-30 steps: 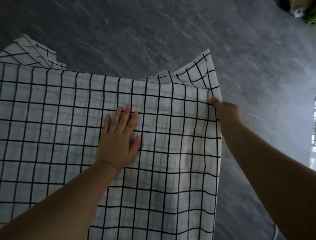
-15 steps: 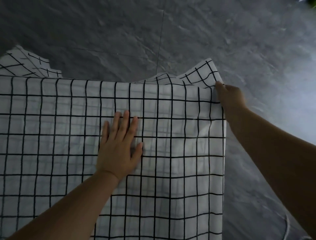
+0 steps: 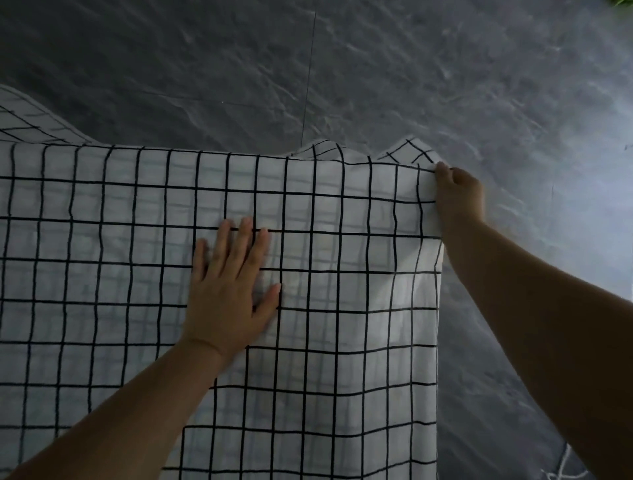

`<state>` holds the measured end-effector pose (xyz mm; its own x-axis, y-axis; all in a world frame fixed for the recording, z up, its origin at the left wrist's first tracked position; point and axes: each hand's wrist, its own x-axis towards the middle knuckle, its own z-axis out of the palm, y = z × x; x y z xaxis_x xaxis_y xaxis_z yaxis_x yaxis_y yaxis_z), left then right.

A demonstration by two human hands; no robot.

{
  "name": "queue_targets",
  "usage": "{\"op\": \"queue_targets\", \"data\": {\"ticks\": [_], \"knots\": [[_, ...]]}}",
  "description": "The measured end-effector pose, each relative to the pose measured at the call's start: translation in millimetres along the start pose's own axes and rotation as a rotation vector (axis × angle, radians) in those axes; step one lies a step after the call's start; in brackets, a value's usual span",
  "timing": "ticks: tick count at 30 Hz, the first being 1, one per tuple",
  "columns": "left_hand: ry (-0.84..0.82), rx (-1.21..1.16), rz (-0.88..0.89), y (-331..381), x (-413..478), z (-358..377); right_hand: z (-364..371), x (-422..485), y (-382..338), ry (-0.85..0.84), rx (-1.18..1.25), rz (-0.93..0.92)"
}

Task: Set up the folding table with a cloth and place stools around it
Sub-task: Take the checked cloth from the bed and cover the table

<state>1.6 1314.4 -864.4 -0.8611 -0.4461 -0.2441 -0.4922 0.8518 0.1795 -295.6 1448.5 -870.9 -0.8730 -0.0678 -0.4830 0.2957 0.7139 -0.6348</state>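
A white cloth with a black grid (image 3: 102,240) lies spread over the table and hides the tabletop completely. My left hand (image 3: 229,287) rests flat on the cloth near its middle, fingers apart, pressing it down. My right hand (image 3: 457,195) pinches the cloth's far right corner at the table's edge. Past the far edge the cloth hangs in loose folds. No stool is in view.
Dark grey stone-look floor tiles (image 3: 376,68) surround the table at the back and right. A bit of something green (image 3: 620,2) shows at the top right corner. A pale glare lies on the floor to the right.
My right hand has moved along the cloth's right edge to the far corner, drawing it out flatter. The left hand has stayed pressed flat on the cloth.
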Motion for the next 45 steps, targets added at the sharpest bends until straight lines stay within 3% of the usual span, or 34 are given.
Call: {"op": "queue_targets", "data": {"ticks": [4, 8, 9, 11, 14, 16, 20, 26, 30, 32, 35, 37, 41, 43, 45], "knots": [[-0.005, 0.002, -0.028, 0, 1, -3, 3, 6, -6, 0.030, 0.011, -0.060], [0.040, -0.044, -0.042, 1, 6, -13, 8, -5, -5, 0.095, 0.003, 0.028], [0.063, -0.055, -0.037, 1, 11, -18, 8, -15, -6, 0.168, 0.000, -0.052], [0.101, -0.029, -0.003, -1, 31, -28, 13, -43, -11, 0.200, -0.099, -0.440], [0.096, 0.023, -0.006, -6, 71, -38, 31, -75, -19, -0.105, -0.472, -0.958], [0.059, 0.042, -0.030, -14, 87, -35, 47, -72, -17, -0.185, -0.725, -1.079], [0.063, 0.033, -0.005, -28, 88, -23, 54, -54, -13, -0.122, -0.724, -0.921], [0.067, 0.047, -0.006, -29, 89, -20, 55, -40, -17, -0.192, -0.384, -0.681], [0.082, 0.023, -0.008, -23, 85, -24, 53, -60, -1, 0.002, -0.229, -0.496], [0.115, -0.015, 0.068, -10, 75, -31, 51, -91, 14, 0.055, -0.206, -0.498], [0.107, -0.042, 0.293, 29, 45, -25, 41, -146, 52, -0.001, -0.208, -0.454], [0.031, -0.019, 0.392, 54, 22, -9, 30, -173, 82, -0.003, -0.138, -0.266], [-0.050, 0.044, 0.407, 69, -2, 19, 6, -191, 121, 0.013, 0.107, 0.225], [-0.030, 0.048, 0.412, 68, -2, 23, -4, -191, 134, -0.038, 0.156, 0.345], [-0.015, 0.031, 0.422, 67, -1, 23, -10, -189, 145, -0.109, 0.163, 0.346]]}}
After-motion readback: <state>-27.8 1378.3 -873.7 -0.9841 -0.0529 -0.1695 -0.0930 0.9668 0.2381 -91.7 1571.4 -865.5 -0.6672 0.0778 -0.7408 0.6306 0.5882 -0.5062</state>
